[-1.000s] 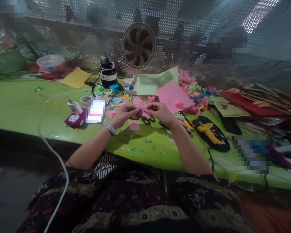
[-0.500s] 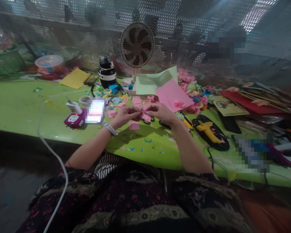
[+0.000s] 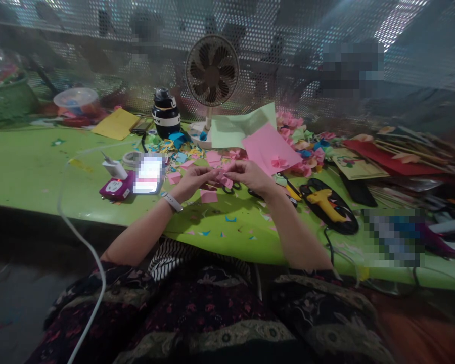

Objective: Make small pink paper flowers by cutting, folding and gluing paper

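A small folded piece of pink paper (image 3: 224, 179) is pinched between my left hand (image 3: 195, 180) and my right hand (image 3: 252, 175), held just above the green table (image 3: 34, 167). Both hands have their fingers closed on it, fingertips meeting in the middle. A white watch sits on my left wrist. Black-handled scissors (image 3: 231, 189) lie on the table right under my hands. A loose pink paper square (image 3: 209, 196) lies just below my left hand.
Behind my hands are coloured paper scraps, a pink sheet (image 3: 270, 146), a pale green sheet (image 3: 238, 129), paper flowers (image 3: 303, 139), a desk fan (image 3: 211, 76) and a black bottle (image 3: 166, 117). A yellow glue gun (image 3: 328, 205) lies right; a phone (image 3: 148, 174) and charger left.
My hands have stayed in place, fingers working slightly on the pink paper. The view has shifted a little.
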{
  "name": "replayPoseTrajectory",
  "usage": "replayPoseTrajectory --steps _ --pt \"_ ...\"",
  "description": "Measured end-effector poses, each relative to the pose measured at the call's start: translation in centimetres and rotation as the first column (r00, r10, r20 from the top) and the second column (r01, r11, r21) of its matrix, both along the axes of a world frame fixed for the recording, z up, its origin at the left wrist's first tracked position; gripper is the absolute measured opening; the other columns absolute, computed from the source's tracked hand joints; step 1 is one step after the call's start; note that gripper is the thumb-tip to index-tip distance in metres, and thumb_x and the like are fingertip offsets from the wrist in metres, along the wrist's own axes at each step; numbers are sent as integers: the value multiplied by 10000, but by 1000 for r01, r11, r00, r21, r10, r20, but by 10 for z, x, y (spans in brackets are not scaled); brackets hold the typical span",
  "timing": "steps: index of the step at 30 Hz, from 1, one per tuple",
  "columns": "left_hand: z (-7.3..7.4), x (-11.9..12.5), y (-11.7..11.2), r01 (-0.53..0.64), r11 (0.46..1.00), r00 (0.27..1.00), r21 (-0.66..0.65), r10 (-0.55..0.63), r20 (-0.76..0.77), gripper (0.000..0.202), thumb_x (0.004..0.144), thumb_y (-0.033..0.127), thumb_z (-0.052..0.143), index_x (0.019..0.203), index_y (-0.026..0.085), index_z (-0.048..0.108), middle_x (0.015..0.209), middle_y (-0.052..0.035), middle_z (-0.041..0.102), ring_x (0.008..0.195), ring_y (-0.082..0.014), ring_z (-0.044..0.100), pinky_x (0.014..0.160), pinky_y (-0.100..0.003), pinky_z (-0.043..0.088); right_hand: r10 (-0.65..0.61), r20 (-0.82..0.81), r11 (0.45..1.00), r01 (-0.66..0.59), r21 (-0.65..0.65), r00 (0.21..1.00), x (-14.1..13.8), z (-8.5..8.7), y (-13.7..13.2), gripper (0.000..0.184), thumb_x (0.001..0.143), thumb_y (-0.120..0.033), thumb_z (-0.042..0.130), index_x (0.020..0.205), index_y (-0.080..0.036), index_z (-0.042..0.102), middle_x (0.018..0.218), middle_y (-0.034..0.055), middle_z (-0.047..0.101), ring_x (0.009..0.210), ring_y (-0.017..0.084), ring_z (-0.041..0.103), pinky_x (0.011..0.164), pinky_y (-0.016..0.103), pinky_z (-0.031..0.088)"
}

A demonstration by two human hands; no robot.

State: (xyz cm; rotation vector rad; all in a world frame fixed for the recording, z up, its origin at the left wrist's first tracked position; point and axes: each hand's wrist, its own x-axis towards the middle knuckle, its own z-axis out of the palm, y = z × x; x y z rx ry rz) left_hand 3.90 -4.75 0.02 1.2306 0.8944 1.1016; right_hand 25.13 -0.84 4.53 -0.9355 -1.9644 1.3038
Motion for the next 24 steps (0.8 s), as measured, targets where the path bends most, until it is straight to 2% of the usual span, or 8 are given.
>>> replayPoseTrajectory --steps 5,15,19,24 --pt "-3 0 0 59 998 998 -28 -59 -20 363 783 429 843 903 104 732 877 -127 789 807 -189 769 767 -315 634 -57 -14 998 57 -6 998 -3 -2 -2 181 770 -297 795 821 -164 683 766 17 662 723 139 594 699 290 498" --pt "-1 2 0 44 999 999 -8 -44 -28 340 809 424 823 844 114 688 822 -107 779 788 -185 767 742 -318 639 -86 -37 996 86 -9 996 -4 -4 -2 199 744 -305 815 800 -176 674 739 8 653 700 143 590 693 303 511" --pt "-3 2 1 53 999 998 -4 -53 -44 350 807 430 825 841 112 683 811 -104 776 782 -181 765 751 -320 640 -61 -19 998 60 -9 998 -3 -4 0 232 740 -335 823 805 -178 665 753 13 663 711 144 602 695 300 520" --pt "0 1 0 60 998 995 -10 -60 -77 382 784 462 833 897 115 719 889 -117 788 821 -192 767 737 -305 635 10 31 1000 -11 23 999 0 1 -1 201 763 -322 802 797 -174 671 748 17 662 708 137 599 670 277 507"
